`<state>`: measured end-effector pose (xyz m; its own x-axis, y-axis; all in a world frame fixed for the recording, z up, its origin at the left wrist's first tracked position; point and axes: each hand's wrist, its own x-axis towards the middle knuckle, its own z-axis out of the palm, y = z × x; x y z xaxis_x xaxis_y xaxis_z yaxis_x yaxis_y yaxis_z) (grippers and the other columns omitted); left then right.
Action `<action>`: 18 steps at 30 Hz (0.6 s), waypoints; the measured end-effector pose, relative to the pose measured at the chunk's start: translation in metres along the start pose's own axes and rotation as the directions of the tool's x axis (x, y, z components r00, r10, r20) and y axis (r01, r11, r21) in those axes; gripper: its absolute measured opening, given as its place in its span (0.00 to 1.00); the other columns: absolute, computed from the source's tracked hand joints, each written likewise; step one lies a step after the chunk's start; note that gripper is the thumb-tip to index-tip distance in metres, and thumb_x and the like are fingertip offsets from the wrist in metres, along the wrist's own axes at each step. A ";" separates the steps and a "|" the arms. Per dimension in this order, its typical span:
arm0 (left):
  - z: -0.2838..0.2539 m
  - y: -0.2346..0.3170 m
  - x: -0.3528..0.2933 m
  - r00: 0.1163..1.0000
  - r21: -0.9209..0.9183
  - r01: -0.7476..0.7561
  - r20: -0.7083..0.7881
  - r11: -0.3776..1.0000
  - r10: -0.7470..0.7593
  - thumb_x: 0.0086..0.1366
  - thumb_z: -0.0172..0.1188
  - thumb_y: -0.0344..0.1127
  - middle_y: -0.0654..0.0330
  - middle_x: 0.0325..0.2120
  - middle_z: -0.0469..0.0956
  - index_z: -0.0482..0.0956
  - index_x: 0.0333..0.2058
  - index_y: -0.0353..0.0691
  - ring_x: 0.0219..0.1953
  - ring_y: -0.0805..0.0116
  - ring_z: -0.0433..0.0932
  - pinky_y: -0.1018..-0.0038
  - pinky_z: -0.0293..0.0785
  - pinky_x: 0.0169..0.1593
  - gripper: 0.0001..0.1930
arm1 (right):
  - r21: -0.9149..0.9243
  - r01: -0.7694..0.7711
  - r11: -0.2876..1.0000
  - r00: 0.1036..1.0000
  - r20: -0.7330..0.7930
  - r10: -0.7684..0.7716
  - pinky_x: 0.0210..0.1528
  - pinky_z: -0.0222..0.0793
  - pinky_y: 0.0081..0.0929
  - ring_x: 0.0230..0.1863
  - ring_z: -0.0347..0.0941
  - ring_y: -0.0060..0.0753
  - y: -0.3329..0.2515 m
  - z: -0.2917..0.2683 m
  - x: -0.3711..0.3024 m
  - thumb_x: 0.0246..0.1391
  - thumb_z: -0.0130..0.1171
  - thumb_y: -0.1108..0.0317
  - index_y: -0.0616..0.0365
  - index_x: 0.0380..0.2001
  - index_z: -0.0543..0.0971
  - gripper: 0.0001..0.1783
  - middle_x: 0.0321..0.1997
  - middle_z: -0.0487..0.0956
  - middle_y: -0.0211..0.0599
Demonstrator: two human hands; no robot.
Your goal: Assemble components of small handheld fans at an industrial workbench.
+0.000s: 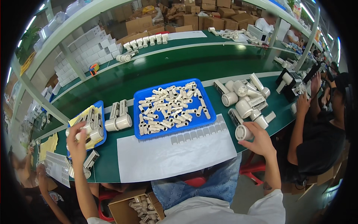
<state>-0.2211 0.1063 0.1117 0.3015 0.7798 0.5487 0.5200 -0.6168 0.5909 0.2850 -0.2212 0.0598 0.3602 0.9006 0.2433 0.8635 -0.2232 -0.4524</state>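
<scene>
R hand (263, 142) grips white fan (242, 133), fingers wide; L hand (76, 143) part-curled, grip unclear; adj. pile (244, 108) may roll if bumped

The rounded white housings (244, 108) look like smooth plastic with a soft sheen. The blue tray (212, 118) is glossy plastic, the green belt (149, 72) smooth and shiny, the yellow paper (49, 143) crinkled, the boxes (228, 24) matt cardboard, the jeans (197, 190) denim.
</scene>
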 end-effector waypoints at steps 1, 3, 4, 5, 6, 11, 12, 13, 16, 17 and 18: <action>0.013 0.018 0.006 0.994 -0.018 -0.099 0.050 0.995 0.100 0.65 0.59 0.30 0.54 0.48 0.80 0.80 0.46 0.35 0.52 0.63 0.76 0.66 0.68 0.59 0.12 | 0.015 0.011 1.000 1.000 0.024 -0.011 0.54 0.72 0.40 0.51 0.76 0.55 -0.008 -0.006 0.000 0.39 0.75 0.59 0.63 0.53 0.76 0.37 0.53 0.77 0.50; 0.029 0.067 0.021 0.945 -0.021 -0.312 0.093 0.950 0.313 0.60 0.62 0.30 0.52 0.51 0.79 0.79 0.47 0.36 0.56 0.57 0.75 0.64 0.65 0.62 0.15 | 0.073 0.072 0.995 0.996 0.046 -0.075 0.54 0.72 0.38 0.50 0.78 0.54 -0.019 -0.004 0.003 0.37 0.76 0.58 0.65 0.50 0.78 0.36 0.49 0.80 0.50; 0.039 0.094 0.036 0.908 -0.060 -0.406 0.088 0.912 0.410 0.58 0.63 0.31 0.50 0.54 0.77 0.79 0.48 0.37 0.58 0.53 0.73 0.62 0.64 0.64 0.18 | 0.099 0.112 0.989 0.992 0.043 -0.117 0.54 0.73 0.38 0.49 0.78 0.53 -0.025 -0.012 0.000 0.36 0.76 0.58 0.64 0.50 0.79 0.36 0.48 0.81 0.50; 0.059 0.112 0.055 0.870 -0.112 -0.481 0.061 0.870 0.489 0.58 0.64 0.32 0.50 0.56 0.76 0.79 0.49 0.37 0.59 0.53 0.72 0.62 0.64 0.64 0.19 | 0.081 0.088 0.993 0.994 0.059 -0.093 0.53 0.73 0.38 0.49 0.79 0.53 -0.028 -0.017 -0.005 0.35 0.76 0.58 0.64 0.49 0.79 0.36 0.48 0.81 0.50; 0.070 0.141 0.070 0.843 -0.106 -0.536 -0.008 0.837 0.539 0.58 0.65 0.32 0.51 0.57 0.76 0.79 0.49 0.38 0.60 0.53 0.72 0.62 0.63 0.64 0.19 | 0.090 0.077 0.993 0.993 0.080 -0.084 0.53 0.73 0.38 0.49 0.79 0.52 -0.031 -0.019 -0.009 0.34 0.76 0.58 0.64 0.49 0.79 0.36 0.47 0.81 0.50; 0.087 0.266 0.149 0.444 0.071 -0.864 -0.355 0.498 0.823 0.67 0.62 0.39 0.53 0.60 0.72 0.75 0.57 0.41 0.63 0.60 0.70 0.66 0.62 0.65 0.22 | 0.082 0.184 0.980 0.983 0.008 -0.185 0.46 0.76 0.38 0.44 0.80 0.52 -0.038 -0.012 -0.009 0.39 0.75 0.51 0.62 0.48 0.80 0.35 0.45 0.82 0.48; 0.094 0.287 0.157 0.377 0.062 -0.896 -0.419 0.440 0.826 0.66 0.63 0.40 0.55 0.54 0.76 0.78 0.53 0.41 0.57 0.63 0.73 0.67 0.65 0.61 0.19 | 0.069 0.176 0.982 0.984 -0.008 -0.176 0.45 0.77 0.38 0.42 0.81 0.52 -0.040 -0.011 -0.010 0.39 0.76 0.51 0.62 0.48 0.80 0.36 0.44 0.82 0.48; 0.099 0.313 0.162 0.305 0.059 -0.924 -0.484 0.379 0.820 0.66 0.64 0.41 0.57 0.48 0.81 0.81 0.50 0.41 0.52 0.65 0.76 0.68 0.68 0.56 0.17 | 0.052 0.169 0.984 0.985 -0.026 -0.168 0.44 0.77 0.38 0.41 0.81 0.52 -0.042 -0.011 -0.012 0.39 0.76 0.50 0.62 0.48 0.80 0.36 0.44 0.82 0.48; 0.130 0.397 0.156 0.098 0.092 -0.944 -0.839 0.317 0.535 0.66 0.62 0.35 0.55 0.36 0.82 0.80 0.48 0.37 0.39 0.63 0.80 0.67 0.74 0.44 0.14 | 0.129 0.193 0.973 0.981 -0.029 -0.191 0.44 0.77 0.39 0.40 0.81 0.52 -0.049 -0.001 -0.004 0.39 0.77 0.50 0.62 0.48 0.81 0.35 0.44 0.82 0.47; 0.129 0.410 0.151 0.023 0.105 -0.949 -0.918 0.298 0.395 0.66 0.62 0.33 0.55 0.32 0.83 0.80 0.48 0.36 0.34 0.62 0.82 0.66 0.76 0.40 0.13 | 0.131 0.195 0.972 0.981 -0.027 -0.193 0.43 0.77 0.39 0.40 0.81 0.51 -0.050 0.000 -0.003 0.39 0.76 0.50 0.62 0.47 0.81 0.35 0.44 0.82 0.47; 0.117 0.406 0.138 0.415 -0.357 -0.909 -0.728 0.215 0.545 0.66 0.61 0.31 0.57 0.25 0.81 0.81 0.41 0.35 0.26 0.68 0.78 0.70 0.70 0.31 0.08 | 0.127 0.176 0.976 0.984 -0.026 -0.174 0.43 0.77 0.39 0.40 0.81 0.51 -0.046 0.001 -0.004 0.39 0.76 0.50 0.62 0.47 0.81 0.35 0.44 0.82 0.47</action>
<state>0.1257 -0.0240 0.3584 -0.1733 -0.0903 0.9807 -0.4478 -0.8797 -0.1601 0.2435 -0.2140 0.0788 0.2132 0.9157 0.3407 0.8615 -0.0117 -0.5075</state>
